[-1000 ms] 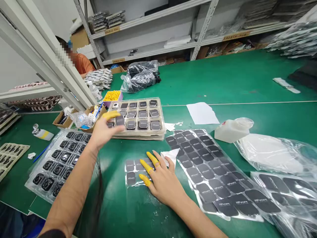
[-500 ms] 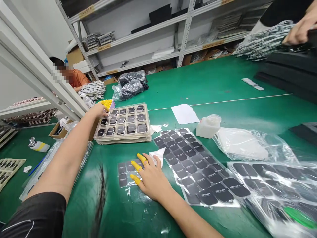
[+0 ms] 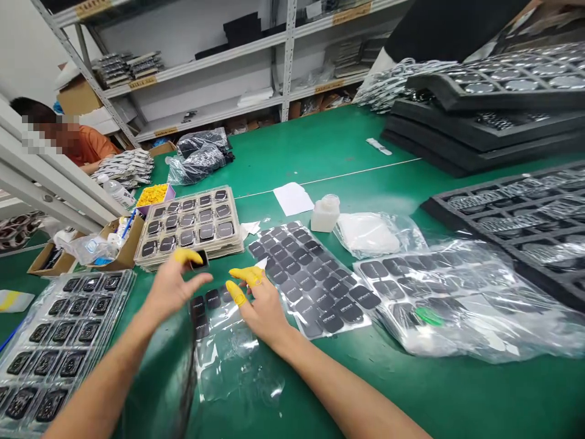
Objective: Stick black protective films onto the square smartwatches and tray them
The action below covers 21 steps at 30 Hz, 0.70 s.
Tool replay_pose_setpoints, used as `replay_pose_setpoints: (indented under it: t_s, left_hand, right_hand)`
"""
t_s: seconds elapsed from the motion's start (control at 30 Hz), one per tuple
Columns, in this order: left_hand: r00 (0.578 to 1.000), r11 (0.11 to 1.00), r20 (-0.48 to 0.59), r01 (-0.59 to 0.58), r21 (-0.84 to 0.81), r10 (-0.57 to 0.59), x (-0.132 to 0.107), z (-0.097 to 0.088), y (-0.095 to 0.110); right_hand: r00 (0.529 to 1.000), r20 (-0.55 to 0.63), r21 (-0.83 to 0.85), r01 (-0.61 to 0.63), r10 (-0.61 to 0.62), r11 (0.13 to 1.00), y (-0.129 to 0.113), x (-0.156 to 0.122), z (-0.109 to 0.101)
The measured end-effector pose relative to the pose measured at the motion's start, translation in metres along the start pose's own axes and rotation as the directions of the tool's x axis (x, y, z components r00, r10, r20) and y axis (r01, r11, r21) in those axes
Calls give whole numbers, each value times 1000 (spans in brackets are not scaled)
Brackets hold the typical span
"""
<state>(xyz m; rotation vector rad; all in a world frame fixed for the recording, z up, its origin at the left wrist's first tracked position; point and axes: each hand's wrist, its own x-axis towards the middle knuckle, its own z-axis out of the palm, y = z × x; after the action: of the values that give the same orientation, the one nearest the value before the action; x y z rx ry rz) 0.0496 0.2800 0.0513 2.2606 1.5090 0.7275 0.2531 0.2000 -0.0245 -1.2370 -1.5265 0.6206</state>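
My left hand (image 3: 176, 283), a yellow finger cot on its index finger, pinches a small dark square piece (image 3: 200, 261) in front of a stack of clear trays (image 3: 192, 259) with similar dark pieces in rows. My right hand (image 3: 260, 305) wears yellow cots on several fingers, bent together, and a corner of a white wipe (image 3: 262, 263) shows behind them. Beneath the hands lies a clear sheet (image 3: 219, 366) with a few dark square stickers (image 3: 212, 298) at its top. Sheets of printed dark stickers (image 3: 292, 265) lie right of my right hand.
Trays of watch-like cases (image 3: 61, 332) lie at the left, beside small cardboard boxes (image 3: 123, 244). A white bottle (image 3: 325, 214) and bagged white sheets (image 3: 370, 235) stand beyond the stickers. Black foam trays (image 3: 475, 134) are stacked at the right. A person in orange (image 3: 94, 146) sits far left.
My left hand has come back from the clear tray with a dark square piece in its fingers. My right hand has lifted its fingers off the sticker sheet. The view has swung right.
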Motion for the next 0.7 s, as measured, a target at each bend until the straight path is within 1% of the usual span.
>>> replay_pose_setpoints:
  t_s: [0.03, 0.07, 0.1, 0.17, 0.27, 0.3, 0.33, 0.43, 0.5, 0.6, 0.7]
  left_hand:
    - [998, 993, 62, -10, -120, 18, -24, 15, 7]
    - [995, 976, 101, 9, -216, 14, -43, 28, 11]
    - [990, 957, 139, 46, -286, -6, -57, 39, 14]
    - [977, 901, 199, 150, -407, -73, -71, 55, 15]
    - [947, 776, 264, 304, -553, -183, -73, 66, 8]
    - [940, 749, 274, 331, -574, -205, -73, 67, 5]
    - [935, 740, 278, 344, -578, -218, -73, 68, 3]
    - [938, 753, 262, 340, -564, -227, -78, 69, 0]
    - [945, 739, 246, 321, -593, -213, -80, 70, 0]
    - [960, 730, 217, 275, -626, -175, -82, 70, 0]
    - [967, 773, 218, 239, -587, -133, -81, 71, -3]
  right_hand:
    - [997, 24, 91, -77, 75, 993, -1, -1, 2]
    - [987, 66, 166, -153, 144, 974, -2, -3, 4]
    - [975, 102, 216, -216, 198, 952, -3, -6, 7]
    - [961, 128, 245, -269, 244, 931, -4, -11, 12]
    - [963, 108, 197, -263, 246, 944, -4, -17, 18]
    - [964, 108, 180, -259, 243, 949, -3, -17, 19]
    - [966, 106, 170, -251, 236, 953, -3, -18, 20]
    - [983, 54, 156, -184, 178, 970, -2, -17, 23]
    - [994, -11, 137, -106, 108, 985, -2, -17, 23]
    - [996, -91, 49, 17, -12, 999, -3, -15, 19]
    - [993, -95, -11, 76, -77, 997, -3, -13, 14]
